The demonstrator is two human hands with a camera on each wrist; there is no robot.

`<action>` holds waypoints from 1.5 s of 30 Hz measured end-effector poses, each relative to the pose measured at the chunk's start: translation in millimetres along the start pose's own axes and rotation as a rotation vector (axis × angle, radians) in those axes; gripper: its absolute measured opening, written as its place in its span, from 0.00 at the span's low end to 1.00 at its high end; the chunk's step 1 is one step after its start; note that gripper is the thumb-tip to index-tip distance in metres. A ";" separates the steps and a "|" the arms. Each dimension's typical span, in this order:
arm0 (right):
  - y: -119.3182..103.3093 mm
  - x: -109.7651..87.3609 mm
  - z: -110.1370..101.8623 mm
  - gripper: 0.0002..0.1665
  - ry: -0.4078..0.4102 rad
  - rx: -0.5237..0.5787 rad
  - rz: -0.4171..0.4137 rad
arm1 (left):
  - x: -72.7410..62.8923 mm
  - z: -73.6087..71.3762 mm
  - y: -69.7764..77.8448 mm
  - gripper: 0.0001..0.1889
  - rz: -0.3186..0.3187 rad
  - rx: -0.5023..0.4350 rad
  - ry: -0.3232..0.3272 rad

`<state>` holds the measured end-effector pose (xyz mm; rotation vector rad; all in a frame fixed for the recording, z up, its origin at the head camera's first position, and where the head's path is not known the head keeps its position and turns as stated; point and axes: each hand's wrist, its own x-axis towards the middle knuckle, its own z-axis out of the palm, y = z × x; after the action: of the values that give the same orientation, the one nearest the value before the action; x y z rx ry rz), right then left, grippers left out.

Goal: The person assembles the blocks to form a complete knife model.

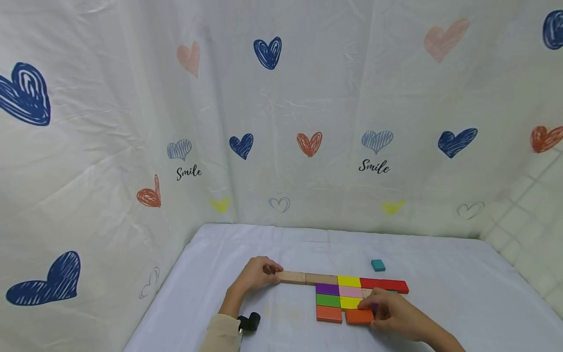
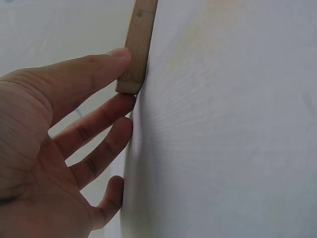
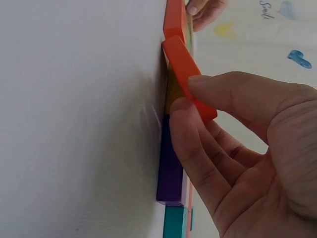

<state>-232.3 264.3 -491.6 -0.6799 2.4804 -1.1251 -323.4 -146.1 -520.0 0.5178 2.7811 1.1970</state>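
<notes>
My left hand (image 1: pixel 257 274) is at the left end of a row, pinching a plain wooden block (image 1: pixel 292 277) with thumb and index finger. In the left wrist view, the thumb lies on the side of that block and the index fingertip touches its end. My right hand (image 1: pixel 393 313) pinches an orange block (image 3: pixel 185 69) between thumb and fingers. That block tilts up, one end near another orange block (image 1: pixel 329 314) at the bottom of the grid. Beside it are a yellow block (image 1: pixel 350 303) and a purple block (image 3: pixel 171 158), the latter partly hidden by my hand in the head view.
Another wooden block (image 1: pixel 321 279), a yellow block (image 1: pixel 349 281) and red blocks (image 1: pixel 383 285) continue the row. Below it sit purple (image 1: pixel 327 289), pink (image 1: pixel 351 292) and green (image 1: pixel 328 300) blocks. One teal block (image 1: pixel 378 265) lies apart, behind the row on the white cloth (image 1: pixel 264 244).
</notes>
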 end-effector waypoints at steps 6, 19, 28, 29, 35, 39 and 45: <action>-5.4 1.5 -1.2 0.19 0.006 -0.034 0.020 | -0.1 -1.9 1.6 0.12 -0.006 -0.012 0.000; -3.6 7.6 2.1 0.17 0.026 -0.106 0.040 | 0.8 -1.2 1.8 0.12 -0.020 -0.014 -0.001; -2.4 9.5 4.1 0.17 0.014 -0.080 0.069 | 1.1 -2.1 1.5 0.12 -0.031 -0.006 -0.005; -2.1 9.6 4.7 0.17 0.014 -0.080 0.069 | 1.0 -2.3 1.7 0.12 -0.032 -0.007 -0.006; -1.4 11.1 6.8 0.17 0.011 -0.104 0.060 | -0.1 -2.0 2.7 0.12 -0.028 -0.007 -0.004; -1.9 11.9 7.6 0.17 0.004 -0.115 0.055 | -1.4 -1.7 4.0 0.12 -0.025 -0.011 -0.003; -4.0 11.8 7.1 0.16 0.005 -0.107 0.059 | -2.0 -1.1 4.8 0.12 -0.019 -0.020 -0.001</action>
<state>-237.6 251.3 -494.2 -0.6295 2.5628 -0.9797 -320.4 -144.5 -515.9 0.4889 2.7633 1.2194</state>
